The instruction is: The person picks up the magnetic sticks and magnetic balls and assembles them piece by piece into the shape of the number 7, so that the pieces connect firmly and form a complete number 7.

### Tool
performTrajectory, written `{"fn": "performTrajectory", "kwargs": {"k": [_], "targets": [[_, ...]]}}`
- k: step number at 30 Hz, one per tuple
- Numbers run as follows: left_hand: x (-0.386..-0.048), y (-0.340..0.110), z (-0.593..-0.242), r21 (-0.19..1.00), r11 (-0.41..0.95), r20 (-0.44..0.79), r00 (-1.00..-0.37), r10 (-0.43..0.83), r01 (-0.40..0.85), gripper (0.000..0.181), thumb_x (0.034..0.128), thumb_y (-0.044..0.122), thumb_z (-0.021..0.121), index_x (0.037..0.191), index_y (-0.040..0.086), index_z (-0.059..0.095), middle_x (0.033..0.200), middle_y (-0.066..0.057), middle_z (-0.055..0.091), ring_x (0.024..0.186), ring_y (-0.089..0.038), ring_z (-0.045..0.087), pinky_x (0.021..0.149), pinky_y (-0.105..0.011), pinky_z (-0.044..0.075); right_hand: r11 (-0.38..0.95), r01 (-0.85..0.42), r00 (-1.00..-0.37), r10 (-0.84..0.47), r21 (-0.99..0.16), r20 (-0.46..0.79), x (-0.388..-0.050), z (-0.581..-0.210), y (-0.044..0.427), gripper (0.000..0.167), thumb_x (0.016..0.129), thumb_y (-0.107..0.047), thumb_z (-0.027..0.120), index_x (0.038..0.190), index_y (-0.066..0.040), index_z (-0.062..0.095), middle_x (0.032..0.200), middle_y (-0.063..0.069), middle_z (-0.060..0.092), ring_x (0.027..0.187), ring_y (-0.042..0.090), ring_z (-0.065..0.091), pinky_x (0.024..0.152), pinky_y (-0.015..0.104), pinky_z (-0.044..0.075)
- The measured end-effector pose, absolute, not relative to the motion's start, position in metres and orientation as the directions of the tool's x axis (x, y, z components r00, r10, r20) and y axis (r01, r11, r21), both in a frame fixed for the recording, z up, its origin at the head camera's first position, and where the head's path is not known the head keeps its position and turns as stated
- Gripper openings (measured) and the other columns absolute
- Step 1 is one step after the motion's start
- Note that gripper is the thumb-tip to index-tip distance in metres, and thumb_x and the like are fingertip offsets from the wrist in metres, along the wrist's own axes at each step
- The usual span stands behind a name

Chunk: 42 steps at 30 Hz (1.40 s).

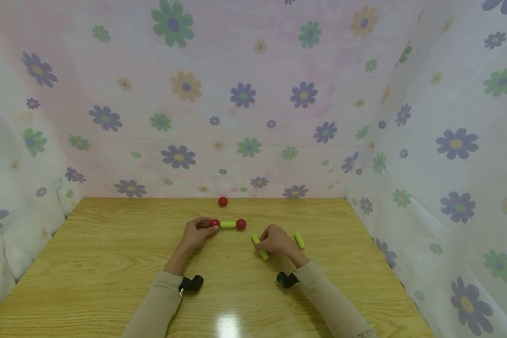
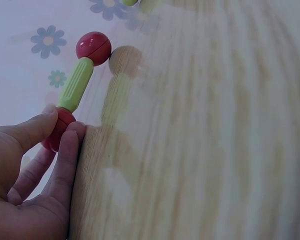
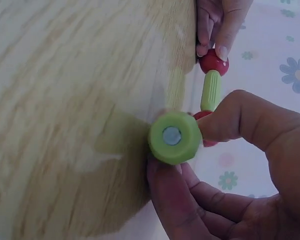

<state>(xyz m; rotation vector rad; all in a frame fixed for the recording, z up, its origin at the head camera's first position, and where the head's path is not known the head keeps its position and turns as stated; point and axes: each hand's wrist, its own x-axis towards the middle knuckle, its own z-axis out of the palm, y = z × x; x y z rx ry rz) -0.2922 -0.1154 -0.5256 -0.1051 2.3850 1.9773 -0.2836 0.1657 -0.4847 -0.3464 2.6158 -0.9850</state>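
My left hand (image 1: 197,233) grips a red ball (image 2: 61,131) between thumb and fingers, low over the wooden table. From that ball runs a light green ribbed rod (image 2: 76,85), with a second red ball (image 2: 93,48) at its far end; the three form one straight piece. To the right, my right hand (image 1: 277,240) pinches another green rod (image 1: 260,247) near its middle. In the right wrist view this rod (image 3: 175,138) points its end at the camera, showing a round silvery disc in the green. The rod in the right hand is apart from the joined piece.
One loose red ball (image 1: 223,201) lies at the table's back edge. A further green rod (image 1: 300,241) lies just right of the right hand. Flowered cloth (image 1: 245,117) hangs behind and at both sides of the wooden table (image 1: 110,263).
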Motion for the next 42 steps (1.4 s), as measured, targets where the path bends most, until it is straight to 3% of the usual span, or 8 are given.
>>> {"fn": "performTrajectory", "kwargs": {"k": [3,7,13,20,22,25,32,42], "targets": [[-0.292,-0.115,-0.527,0.981,0.177,-0.076,-0.997,-0.023,-0.079,0.033,0.0955,0.011,0.075,0.124,-0.004,0.067,0.115,-0.019,0.067,0.104,-0.026,0.063,0.079,-0.024,0.052,0.688,-0.116,-0.898,-0.381,-0.716,-0.221,-0.283,-0.485,0.164,0.037,0.091,-0.011,0.074,0.06,-0.014,0.055,0.051,-0.006,0.037,0.049,0.009,0.034,0.05,0.023,0.031],[-0.293,-0.116,-0.53,0.982,0.168,-0.078,-0.997,-0.028,-0.082,0.034,0.0953,0.011,0.076,0.125,-0.003,0.068,0.117,-0.02,0.067,0.105,-0.027,0.064,0.08,-0.025,0.053,0.612,-0.108,-0.868,-0.442,-0.783,-0.226,-0.282,-0.488,0.159,0.02,0.095,-0.009,0.068,0.074,-0.006,0.067,0.059,-0.005,0.048,0.054,0.008,0.042,0.054,0.023,0.038],[-0.292,-0.115,-0.527,0.982,0.17,-0.078,-0.996,-0.031,-0.082,0.034,0.095,0.013,0.076,0.124,-0.002,0.068,0.117,-0.02,0.067,0.104,-0.026,0.063,0.08,-0.025,0.051,0.502,-0.028,-0.837,-0.484,-0.864,-0.254,-0.281,-0.49,0.152,0.016,0.097,-0.01,0.063,0.091,0.003,0.069,0.078,-0.002,0.06,0.067,0.007,0.057,0.066,0.024,0.051],[-0.291,-0.114,-0.526,0.982,0.166,-0.085,-0.996,-0.028,-0.088,0.036,0.095,0.013,0.077,0.126,-0.002,0.068,0.118,-0.019,0.067,0.105,-0.026,0.063,0.082,-0.026,0.053,0.391,0.162,-0.834,-0.437,-0.906,-0.337,-0.291,-0.499,0.153,0.03,0.097,-0.012,0.062,0.115,0.01,0.07,0.098,0.008,0.071,0.085,0.012,0.068,0.079,0.03,0.061],[-0.292,-0.115,-0.526,0.981,0.171,-0.083,-0.996,-0.029,-0.087,0.036,0.0951,0.014,0.077,0.127,-0.001,0.067,0.118,-0.019,0.068,0.106,-0.027,0.064,0.083,-0.027,0.052,0.34,0.235,-0.838,-0.404,-0.911,-0.367,-0.295,-0.502,0.154,0.04,0.097,-0.013,0.064,0.13,0.011,0.065,0.11,0.012,0.073,0.092,0.014,0.071,0.083,0.032,0.062],[-0.292,-0.115,-0.525,0.98,0.176,-0.087,-0.996,-0.031,-0.091,0.036,0.095,0.013,0.077,0.127,0.0,0.068,0.119,-0.019,0.068,0.107,-0.028,0.064,0.084,-0.027,0.051,0.286,0.313,-0.82,-0.4,-0.906,-0.409,-0.301,-0.505,0.156,0.048,0.1,-0.014,0.064,0.138,0.013,0.057,0.117,0.016,0.071,0.095,0.015,0.072,0.088,0.032,0.061],[-0.292,-0.114,-0.525,0.981,0.173,-0.089,-0.996,-0.029,-0.092,0.036,0.095,0.014,0.077,0.126,-0.001,0.068,0.118,-0.019,0.068,0.106,-0.027,0.063,0.082,-0.026,0.052,0.268,0.332,-0.801,-0.425,-0.904,-0.42,-0.307,-0.511,0.158,0.05,0.1,-0.014,0.067,0.141,0.013,0.054,0.117,0.014,0.071,0.093,0.013,0.072,0.088,0.031,0.06],[-0.292,-0.114,-0.526,0.979,0.184,-0.085,-0.996,-0.036,-0.091,0.034,0.0948,0.013,0.077,0.125,-0.001,0.069,0.118,-0.019,0.068,0.106,-0.028,0.064,0.083,-0.027,0.051,0.291,0.34,-0.794,-0.421,-0.894,-0.439,-0.306,-0.509,0.153,0.043,0.099,-0.014,0.069,0.134,0.01,0.062,0.099,0.006,0.072,0.083,0.01,0.072,0.081,0.027,0.061]]}}
